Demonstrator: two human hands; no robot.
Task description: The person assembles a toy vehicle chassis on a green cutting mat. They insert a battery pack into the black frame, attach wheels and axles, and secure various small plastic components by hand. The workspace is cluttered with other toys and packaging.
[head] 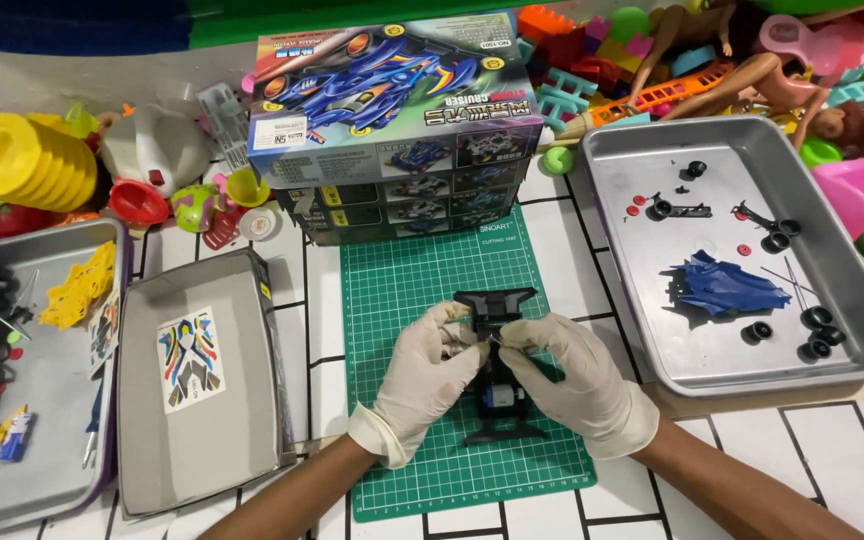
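Both gloved hands are closest to me, over the green cutting mat. With my left hand and my right hand I hold the black toy car chassis from both sides, fingers closed on its upper part; it sits just above the mat's middle. On the right, the metal tray carries a blue car body and small black wheels. Behind the mat stands the model kit box. On the left lies an open grey box lid with a sticker sheet.
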